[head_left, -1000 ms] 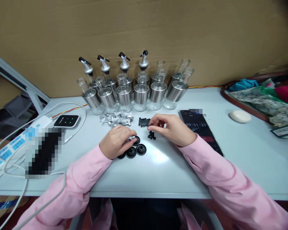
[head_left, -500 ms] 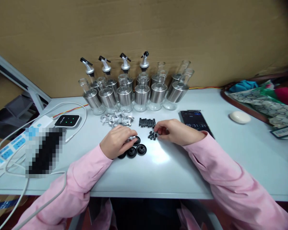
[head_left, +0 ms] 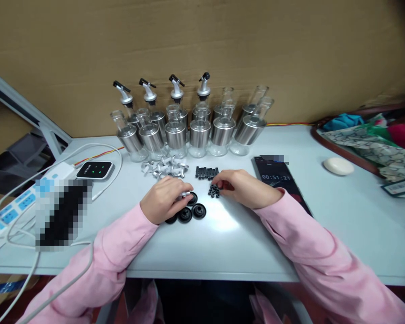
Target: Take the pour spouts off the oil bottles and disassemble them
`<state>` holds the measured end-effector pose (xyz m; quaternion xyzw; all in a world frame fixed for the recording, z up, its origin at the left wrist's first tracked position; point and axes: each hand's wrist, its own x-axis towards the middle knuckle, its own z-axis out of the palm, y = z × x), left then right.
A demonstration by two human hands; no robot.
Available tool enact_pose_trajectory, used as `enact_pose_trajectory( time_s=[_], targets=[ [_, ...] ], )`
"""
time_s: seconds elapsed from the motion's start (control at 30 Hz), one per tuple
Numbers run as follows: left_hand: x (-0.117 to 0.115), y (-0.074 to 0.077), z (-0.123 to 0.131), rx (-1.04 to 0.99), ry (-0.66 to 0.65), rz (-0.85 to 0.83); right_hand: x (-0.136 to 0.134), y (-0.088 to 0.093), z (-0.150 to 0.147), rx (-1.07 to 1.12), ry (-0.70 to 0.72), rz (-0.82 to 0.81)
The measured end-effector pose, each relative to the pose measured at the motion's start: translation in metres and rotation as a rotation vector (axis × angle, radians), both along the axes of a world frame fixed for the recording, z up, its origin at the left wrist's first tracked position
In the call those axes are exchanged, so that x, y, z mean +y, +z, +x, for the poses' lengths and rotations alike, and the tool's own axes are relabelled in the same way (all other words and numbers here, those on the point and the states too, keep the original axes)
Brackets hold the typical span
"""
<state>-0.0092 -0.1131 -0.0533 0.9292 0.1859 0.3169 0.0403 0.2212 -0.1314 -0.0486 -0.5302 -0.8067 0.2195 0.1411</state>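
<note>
My left hand (head_left: 166,199) is closed, pinching a silver pourer spout piece (head_left: 185,194) between thumb and fingers, just above several round black stoppers (head_left: 199,210). At the pile of small black plugs (head_left: 213,192), my right hand (head_left: 236,188) has its fingers curled, tips at the pile's edge; whether a plug is between them is hidden. A row of black lever pieces (head_left: 207,173) lies just behind that pile. More silver spout pieces (head_left: 165,167) are heaped behind my left hand.
Glass bottles with metal sleeves (head_left: 200,132) stand in two rows at the back; several rear ones carry pourers (head_left: 176,87). A phone (head_left: 283,183) showing a timer lies by my right forearm. A white oval object (head_left: 338,166) sits farther right. A power strip (head_left: 23,202) and cables are at left.
My right hand has shifted slightly left, its fingertips now over the edge of the small black plugs, and more of the phone shows. My left hand keeps its place with the spout piece.
</note>
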Motion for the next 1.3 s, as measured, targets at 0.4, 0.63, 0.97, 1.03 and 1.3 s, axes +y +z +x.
enact_pose_trajectory(
  time_s=[0.4, 0.63, 0.97, 1.03, 1.3],
  targets=[
    [-0.001, 0.000, 0.001, -0.087, -0.032, -0.061, -0.006, 0.008, -0.010, 0.252, -0.057, 0.309],
    [-0.003, 0.002, -0.003, -0.125, 0.088, 0.148, -0.016, 0.005, -0.030, 0.408, 0.040, 0.277],
    [-0.004, -0.007, 0.004, -0.286, -0.076, -0.106, -0.022, 0.000, -0.041, 0.452, 0.152, 0.290],
    [-0.004, -0.006, 0.004, -0.273, -0.080, -0.109, -0.022, 0.000, -0.041, 0.457, 0.129, 0.309],
    [-0.002, -0.004, 0.001, -0.066, -0.062, -0.132, -0.023, 0.000, -0.041, 0.496, 0.070, 0.306]
  ],
)
